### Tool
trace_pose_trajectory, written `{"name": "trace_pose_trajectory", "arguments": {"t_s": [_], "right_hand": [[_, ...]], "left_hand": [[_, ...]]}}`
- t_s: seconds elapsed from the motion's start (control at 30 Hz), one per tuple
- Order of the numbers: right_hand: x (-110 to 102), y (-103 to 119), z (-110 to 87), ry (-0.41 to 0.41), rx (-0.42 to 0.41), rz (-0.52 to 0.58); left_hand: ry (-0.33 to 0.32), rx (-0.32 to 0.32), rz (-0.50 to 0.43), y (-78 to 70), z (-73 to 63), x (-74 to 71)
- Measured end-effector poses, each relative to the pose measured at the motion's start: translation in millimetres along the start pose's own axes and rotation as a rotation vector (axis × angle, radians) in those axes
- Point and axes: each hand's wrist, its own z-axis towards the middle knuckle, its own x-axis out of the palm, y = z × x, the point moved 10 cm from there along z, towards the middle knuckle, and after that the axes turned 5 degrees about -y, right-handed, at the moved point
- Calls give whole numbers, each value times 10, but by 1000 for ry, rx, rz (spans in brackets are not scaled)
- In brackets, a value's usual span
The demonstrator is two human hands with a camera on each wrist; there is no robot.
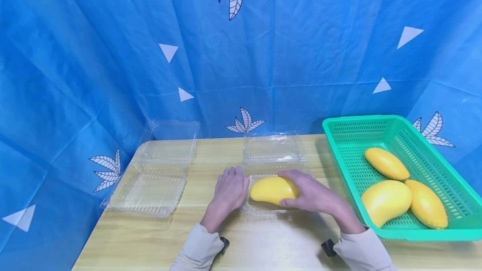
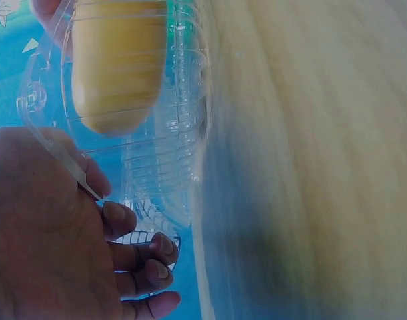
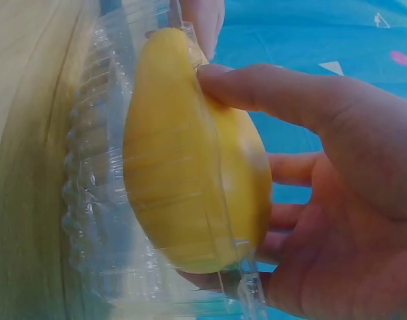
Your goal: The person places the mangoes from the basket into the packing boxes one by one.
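Note:
A yellow mango [image 1: 270,190] is partly inside the clear plastic clamshell box [image 1: 260,209] at the middle of the table. My right hand [image 1: 309,191] grips the mango, thumb on the near side and fingers round the far side. In the right wrist view the mango [image 3: 190,153] shows partly through the box wall. The left hand [image 1: 231,188] is at the box's left side. Its thumb and index finger pinch the clear rim, seen in the left wrist view beside the curled fingers [image 2: 153,250]. The box's lid [image 1: 274,149] lies open behind.
A second clear clamshell box [image 1: 150,191] stands with its lid open on the left of the table. On the right, a green plastic basket [image 1: 340,179] holds 3 mangoes [image 1: 388,200]. A blue patterned curtain [image 1: 301,53] hangs behind the table [image 1: 211,158].

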Motion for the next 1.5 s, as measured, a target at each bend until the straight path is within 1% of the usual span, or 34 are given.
{"name": "trace_pose_trajectory", "arguments": {"t_s": [0.17, 0.47, 0.77, 0.87, 1.03, 1.17, 1.23, 1.37, 1.4, 1.5], "right_hand": [[48, 9, -17, 23, 4, 14], [133, 17, -25, 73, -3, -2], [159, 28, -29, 90, -9, 35], [167, 32, -39, 98, -8, 51], [176, 36, -43, 108, -18, 62], [169, 20, -42, 119, -26, 61], [160, 5, -44, 122, -31, 55], [141, -6, -55, 117, -44, 55], [132, -6, -56, 110, -45, 52], [98, -18, -58, 74, -28, 45]], "left_hand": [[-1, 3, 2, -15, 15, -11], [-4, 10, 10, -28, 33, -13], [-3, 17, 11, -31, 25, -22], [-6, 19, 11, -29, 18, -17], [-31, 19, 9, -14, 1, -21], [-36, 6, 9, -5, -7, -19], [-28, -4, 13, -4, -10, -13], [-32, -11, 14, -10, -14, -12], [-39, -9, 16, -11, -16, -12], [-35, -11, 27, -8, -13, -14]]}}
